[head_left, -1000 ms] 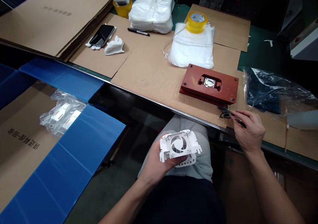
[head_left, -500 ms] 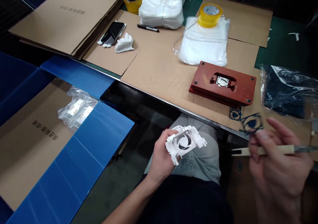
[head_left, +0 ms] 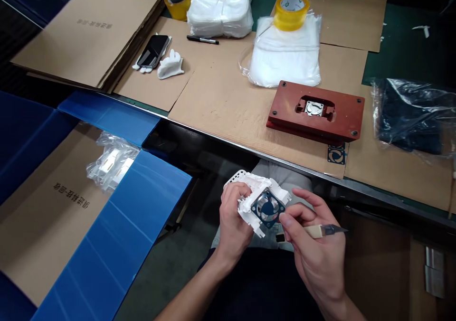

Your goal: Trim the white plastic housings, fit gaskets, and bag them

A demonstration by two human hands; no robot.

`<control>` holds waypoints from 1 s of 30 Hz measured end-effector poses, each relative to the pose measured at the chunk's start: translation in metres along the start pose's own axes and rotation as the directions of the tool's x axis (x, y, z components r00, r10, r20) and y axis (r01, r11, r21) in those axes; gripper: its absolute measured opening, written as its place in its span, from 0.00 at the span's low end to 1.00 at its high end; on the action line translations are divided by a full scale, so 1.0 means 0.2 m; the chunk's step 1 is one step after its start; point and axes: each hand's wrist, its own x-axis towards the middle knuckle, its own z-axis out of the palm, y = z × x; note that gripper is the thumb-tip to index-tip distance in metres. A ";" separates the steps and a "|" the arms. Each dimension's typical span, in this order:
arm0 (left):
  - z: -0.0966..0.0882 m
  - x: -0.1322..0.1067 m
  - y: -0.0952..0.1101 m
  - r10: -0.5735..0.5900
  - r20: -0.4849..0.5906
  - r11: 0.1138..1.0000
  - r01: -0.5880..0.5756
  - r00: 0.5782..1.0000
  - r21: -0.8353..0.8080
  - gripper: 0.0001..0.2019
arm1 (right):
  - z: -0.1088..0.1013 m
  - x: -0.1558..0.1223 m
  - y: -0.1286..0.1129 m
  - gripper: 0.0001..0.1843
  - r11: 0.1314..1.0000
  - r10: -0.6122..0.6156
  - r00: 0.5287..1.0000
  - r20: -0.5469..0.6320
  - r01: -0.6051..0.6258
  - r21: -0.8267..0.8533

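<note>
The left hand [head_left: 233, 221] grips a white plastic fan housing [head_left: 245, 207] just below the desk's front edge [head_left: 249, 147]. The right hand [head_left: 313, 250] has its fingers [head_left: 295, 212] closed on a craft knife [head_left: 320, 231], touching a dark gasket [head_left: 258, 209] laid on the housing. Another gasket [head_left: 337, 155] lies on cardboard [head_left: 228, 112] beside a red jig [head_left: 315, 109].

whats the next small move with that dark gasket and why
Probably press the dark gasket flat onto the white plastic fan housing with the right hand, checking that it lines up with the round opening. It sits on the housing, which the left hand grips, and the right fingers are at its edge, with a craft knife pinched alongside.
</note>
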 end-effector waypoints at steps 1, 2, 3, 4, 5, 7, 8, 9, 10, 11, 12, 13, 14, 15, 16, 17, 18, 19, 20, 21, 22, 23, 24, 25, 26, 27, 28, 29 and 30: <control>0.00 0.00 0.00 -0.003 0.003 1.000 0.003 1.000 0.001 0.08 | 0.00 0.00 0.00 0.22 1.000 -0.004 1.000 -0.003 0.004 -0.004; 0.01 -0.01 0.00 -0.006 0.007 1.000 0.006 1.000 0.000 0.08 | 0.00 0.00 0.00 0.22 1.000 -0.005 1.000 -0.004 0.005 -0.006; 0.01 -0.01 0.00 -0.009 0.009 1.000 0.009 1.000 -0.002 0.08 | 0.00 0.00 0.01 0.22 1.000 -0.004 1.000 -0.002 0.004 -0.007; 0.01 -0.01 0.01 -0.013 0.012 1.000 0.013 1.000 -0.005 0.07 | 0.00 0.00 0.01 0.21 1.000 -0.002 1.000 -0.001 0.002 -0.009; 0.02 -0.01 0.01 -0.016 0.015 1.000 0.016 1.000 -0.010 0.07 | -0.01 0.00 0.01 0.21 1.000 0.000 1.000 -0.001 0.000 -0.012; 0.02 -0.01 0.02 -0.023 0.019 0.999 0.024 1.000 -0.023 0.07 | -0.01 0.01 0.01 0.22 1.000 0.011 1.000 0.000 -0.011 -0.016; 0.02 -0.01 0.02 -0.027 0.022 0.999 0.028 0.999 -0.028 0.08 | -0.01 0.01 0.01 0.22 1.000 0.015 1.000 0.000 -0.015 -0.015; 0.02 -0.01 0.02 -0.031 0.025 0.999 0.032 0.999 -0.033 0.09 | -0.01 0.01 0.01 0.22 1.000 0.021 1.000 0.000 -0.021 -0.012; 0.02 -0.01 0.02 -0.036 0.027 0.999 0.037 0.999 -0.037 0.10 | -0.01 0.01 0.01 0.22 1.000 0.027 1.000 0.000 -0.027 -0.009; 0.02 -0.01 0.02 -0.040 0.029 0.998 0.042 0.999 -0.040 0.10 | -0.01 0.01 0.01 0.22 1.000 0.030 1.000 0.000 -0.030 -0.006; 0.02 -0.01 0.02 -0.044 0.031 0.998 0.045 0.999 -0.041 0.09 | -0.01 0.01 0.01 0.22 1.000 0.031 1.000 -0.001 -0.031 -0.003; 0.02 -0.01 0.03 -0.044 0.032 0.998 0.045 0.999 -0.039 0.08 | -0.01 0.01 0.01 0.22 0.999 0.032 0.999 -0.004 -0.032 0.000; 0.02 -0.01 0.03 -0.044 0.032 0.998 0.045 0.999 -0.036 0.08 | -0.01 0.01 0.01 0.22 0.999 0.033 0.999 -0.005 -0.033 0.002; 0.02 -0.01 0.03 -0.043 0.032 0.998 0.044 0.999 -0.033 0.07 | -0.01 0.02 0.01 0.22 0.999 0.034 0.999 -0.005 -0.034 0.005; 0.02 -0.01 0.03 -0.044 0.034 0.999 0.045 0.998 -0.031 0.06 | -0.01 0.02 0.01 0.22 0.999 0.034 0.999 -0.005 -0.034 0.007; 0.02 -0.01 0.03 -0.045 0.035 0.998 0.047 0.998 -0.033 0.06 | -0.01 0.02 0.00 0.22 0.999 0.036 0.999 -0.003 -0.036 0.007; 0.01 -0.01 0.03 -0.050 0.037 0.998 0.052 0.998 -0.036 0.06 | -0.01 0.02 0.00 0.22 0.999 0.037 0.999 0.000 -0.037 0.005; 0.01 -0.01 0.03 -0.056 0.038 0.998 0.058 0.998 -0.040 0.06 | -0.01 0.02 0.00 0.22 0.999 0.037 0.999 0.002 -0.037 -0.001; 0.01 -0.01 0.03 -0.062 0.039 0.997 0.064 0.997 -0.044 0.06 | -0.01 0.02 -0.01 0.22 0.999 0.036 0.999 0.004 -0.036 -0.011; 0.01 -0.01 0.03 -0.067 0.039 0.997 0.068 0.997 -0.044 0.06 | -0.01 0.02 -0.01 0.22 0.999 0.035 0.999 0.003 -0.035 -0.024; 0.01 -0.01 0.03 -0.069 0.039 0.997 0.071 0.997 -0.044 0.07 | -0.01 0.02 -0.01 0.22 0.999 0.032 0.999 0.001 -0.032 -0.036; 0.01 -0.01 0.03 -0.069 0.039 0.997 0.071 0.997 -0.044 0.07 | -0.01 0.02 -0.01 0.22 0.998 0.029 1.000 0.000 -0.029 -0.048; 0.01 -0.01 0.03 -0.069 0.038 0.997 0.070 0.997 -0.044 0.07 | -0.01 0.02 -0.01 0.23 0.998 0.029 1.000 0.000 -0.029 -0.055; 0.01 -0.01 0.03 -0.067 0.038 0.997 0.068 0.997 -0.044 0.07 | -0.01 0.02 -0.01 0.23 0.998 0.031 1.000 0.003 -0.031 -0.056; 0.01 -0.02 0.03 -0.064 0.037 0.997 0.066 0.997 -0.046 0.07 | -0.01 0.02 -0.01 0.23 0.998 0.034 0.999 0.006 -0.034 -0.050; 0.01 -0.02 0.03 -0.062 0.036 0.997 0.064 0.997 -0.049 0.07 | -0.01 0.03 -0.01 0.22 0.998 0.039 0.999 0.009 -0.039 -0.040; 0.01 -0.02 0.03 -0.060 0.034 0.997 0.062 0.998 -0.052 0.07 | 0.00 0.03 -0.02 0.22 0.998 0.047 0.999 0.010 -0.047 -0.030; 0.01 -0.02 0.03 -0.059 0.033 0.997 0.061 0.998 -0.054 0.07 | 0.00 0.03 -0.02 0.22 0.998 0.054 0.998 0.008 -0.054 -0.022; 0.01 -0.01 0.03 -0.057 0.031 0.997 0.059 0.998 -0.057 0.07 | 0.00 0.03 -0.02 0.22 0.998 0.059 0.998 0.005 -0.059 -0.015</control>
